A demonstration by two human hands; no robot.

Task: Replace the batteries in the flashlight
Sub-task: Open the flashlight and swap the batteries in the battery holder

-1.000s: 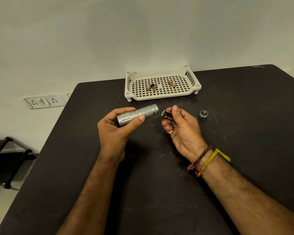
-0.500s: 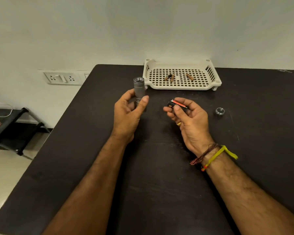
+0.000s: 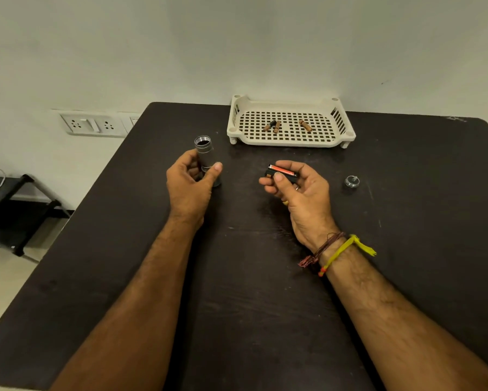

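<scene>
The silver flashlight body (image 3: 204, 153) stands upright on the dark table (image 3: 251, 277), its open end facing up. My left hand (image 3: 189, 184) grips its lower part between thumb and fingers. My right hand (image 3: 296, 187) holds a black battery holder (image 3: 280, 174) with an orange battery showing on top, pinched under the thumb. The flashlight's silver end cap (image 3: 352, 181), spring up, lies on the table to the right of that hand. Three brown batteries (image 3: 276, 126) lie in the white tray (image 3: 290, 142).
The perforated white tray sits at the table's far edge against the wall. Wall sockets (image 3: 93, 125) are left of the table. A low black stand (image 3: 17, 210) sits on the floor at the left. The table's left edge runs diagonally.
My left hand has turned the flashlight from lying sideways to standing upright on the table. My right hand with the battery holder has drifted slightly away from it.
</scene>
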